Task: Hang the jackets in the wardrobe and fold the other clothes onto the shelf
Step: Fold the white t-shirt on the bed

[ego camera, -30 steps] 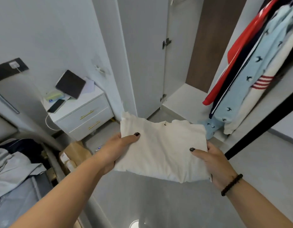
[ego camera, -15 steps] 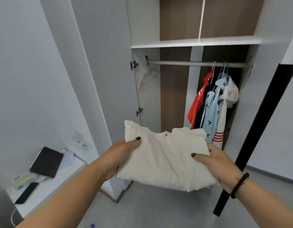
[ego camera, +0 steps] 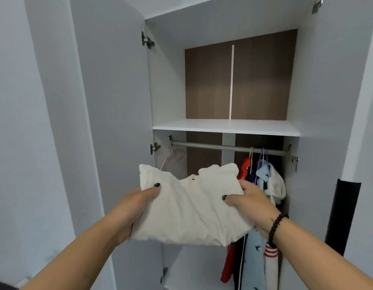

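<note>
While both forearms reach fwd & up, the left hand [ego camera: 137, 208] grips the left edge of a folded cream-white crinkled cotton garment [ego camera: 187, 208], thumb on top w/ dark-painted nail, fingers curled under. Right hand [ego camera: 251, 204] clamps the right edge the same way; a black bead bracelet [ego camera: 275, 229] sits on that wrist. Garment is soft, puckered, roughly rectangular, held in mid-air below the flat white laminate wardrobe shelf [ego camera: 225, 127], in front of the grey metal hanging rail [ego camera: 212, 146]. Under the rail at its right end hang red, navy, light-blue & white jackets [ego camera: 252, 258]; a pale pink hanger [ego camera: 171, 159] hangs at its left end.
</note>
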`<action>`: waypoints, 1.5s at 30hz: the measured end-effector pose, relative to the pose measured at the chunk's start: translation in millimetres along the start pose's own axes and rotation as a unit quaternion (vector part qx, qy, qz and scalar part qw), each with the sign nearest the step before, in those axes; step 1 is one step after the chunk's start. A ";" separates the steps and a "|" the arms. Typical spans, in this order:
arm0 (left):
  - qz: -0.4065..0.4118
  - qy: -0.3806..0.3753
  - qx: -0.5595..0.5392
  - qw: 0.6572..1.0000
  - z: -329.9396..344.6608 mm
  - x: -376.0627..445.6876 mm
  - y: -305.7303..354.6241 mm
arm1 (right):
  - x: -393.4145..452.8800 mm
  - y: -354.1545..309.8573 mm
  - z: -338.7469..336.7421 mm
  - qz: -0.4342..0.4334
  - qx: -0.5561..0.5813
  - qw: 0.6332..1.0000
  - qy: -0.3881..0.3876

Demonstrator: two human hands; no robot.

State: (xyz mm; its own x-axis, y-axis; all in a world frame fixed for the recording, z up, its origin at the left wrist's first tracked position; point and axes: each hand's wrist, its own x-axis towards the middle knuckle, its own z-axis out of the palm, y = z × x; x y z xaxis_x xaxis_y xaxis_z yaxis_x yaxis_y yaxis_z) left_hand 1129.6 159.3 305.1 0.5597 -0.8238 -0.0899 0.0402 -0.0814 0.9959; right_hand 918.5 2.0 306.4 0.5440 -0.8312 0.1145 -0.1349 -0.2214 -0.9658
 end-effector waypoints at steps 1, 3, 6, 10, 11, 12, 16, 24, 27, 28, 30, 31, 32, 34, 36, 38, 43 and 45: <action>0.009 0.003 -0.005 1.000 -0.4 12.4 8.6 | 15.0 -9.3 -0.8 -0.012 -0.010 1.000 0.001; 0.029 0.015 -0.015 0.999 -0.5 37.9 25.2 | 47.4 -27.1 -3.3 -0.041 -0.024 0.999 0.002; 0.057 0.041 -0.040 0.997 -0.1 76.2 45.1 | 96.6 -49.4 -2.1 -0.083 -0.033 0.996 0.009; 0.090 0.067 -0.064 0.992 -8.1 124.8 66.7 | 162.9 -70.4 10.2 -0.104 -0.048 0.993 -0.001; 0.095 0.072 -0.067 0.991 -10.6 136.4 71.5 | 179.9 -75.0 13.0 -0.113 -0.056 0.992 -0.005; 0.100 0.075 -0.067 0.990 -13.0 148.1 75.7 | 196.3 -79.2 15.3 -0.122 -0.064 0.990 -0.006; 0.116 0.072 -0.068 0.988 -23.8 193.1 90.8 | 255.6 -88.9 26.4 -0.161 -0.103 0.982 0.001; 0.127 -0.010 -0.051 0.991 -57.9 302.9 121.1 | 375.0 -109.7 47.1 -0.199 -0.232 0.951 0.044; 0.136 0.003 -0.050 0.989 -59.4 348.1 123.9 | 417.1 -118.8 49.2 -0.213 -0.283 0.932 0.071; 0.135 0.008 -0.055 0.989 -58.1 361.5 125.6 | 430.0 -121.2 49.4 -0.215 -0.308 0.923 0.078; 0.135 0.004 -0.073 0.988 -54.1 385.2 130.5 | 455.9 -125.8 49.7 -0.218 -0.366 0.901 0.081; 0.136 0.003 -0.079 0.988 -51.9 396.0 133.5 | 469.1 -128.3 48.8 -0.218 -0.392 0.890 0.081; 0.139 0.005 -0.081 0.987 -49.5 407.0 136.3 | 483.4 -130.8 47.8 -0.218 -0.414 0.880 0.082; 0.154 0.011 -0.084 0.985 -46.2 430.0 139.9 | 513.5 -135.0 43.9 -0.219 -0.448 0.863 0.082; 0.164 0.020 -0.092 0.982 -43.1 452.0 143.4 | 546.6 -140.0 39.8 -0.224 -0.475 0.847 0.079; 0.166 0.031 -0.102 0.980 -39.6 474.0 145.4 | 579.5 -145.4 37.0 -0.234 -0.496 0.833 0.075; 0.148 0.080 -0.121 0.978 -26.6 523.8 146.8 | 654.5 -155.2 39.7 -0.256 -0.544 0.798 0.045; 0.142 0.110 -0.135 0.974 -20.9 541.7 148.3 | 684.3 -155.5 44.2 -0.245 -0.564 0.789 0.019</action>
State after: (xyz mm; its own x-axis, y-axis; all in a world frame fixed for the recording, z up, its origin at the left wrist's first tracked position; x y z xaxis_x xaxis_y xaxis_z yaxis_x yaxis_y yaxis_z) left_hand 1456.0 -287.3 404.4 0.7431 -0.6487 0.1642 0.0583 0.3071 0.9499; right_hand 1348.3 -509.8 524.7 0.7366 -0.5158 0.4375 -0.5791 -0.8151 0.0140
